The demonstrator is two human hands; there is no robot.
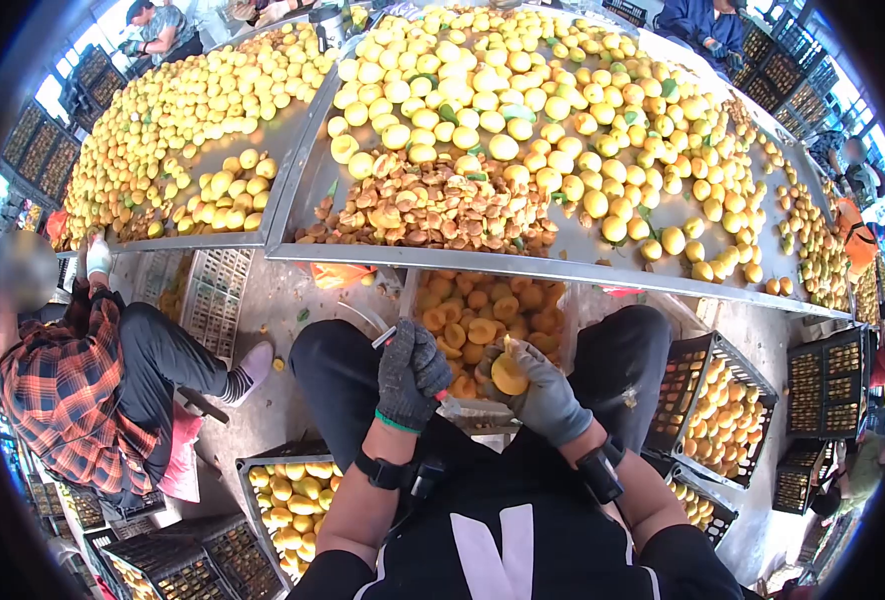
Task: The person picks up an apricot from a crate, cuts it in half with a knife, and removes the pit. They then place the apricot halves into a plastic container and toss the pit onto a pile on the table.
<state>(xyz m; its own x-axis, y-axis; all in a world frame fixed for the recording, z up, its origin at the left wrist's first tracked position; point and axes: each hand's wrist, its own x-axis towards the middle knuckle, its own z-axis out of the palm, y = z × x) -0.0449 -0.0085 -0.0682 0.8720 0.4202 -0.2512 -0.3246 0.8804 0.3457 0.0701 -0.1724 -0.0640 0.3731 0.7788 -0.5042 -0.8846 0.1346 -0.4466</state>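
My left hand [410, 377], in a dark grey knit glove, is closed around a small hand tool [384, 338]. A slim metallic end sticks out above the fist and a reddish part shows below; the rest is hidden. My right hand [551, 395], in a lighter grey glove, holds a yellow apricot [510, 375] between thumb and fingers. The two hands are slightly apart, over my lap. Just beyond them, between my knees, stands a container of apricot halves [483, 300], some with their hollow cut sides showing.
A metal-rimmed table [563, 270] ahead bears whole apricots [603, 150] and a heap of brown pits or scraps [443, 205]. Crates of apricots [293, 500] [728, 415] stand at both sides. A co-worker in a plaid shirt [73, 385] sits at left; other people work farther off.
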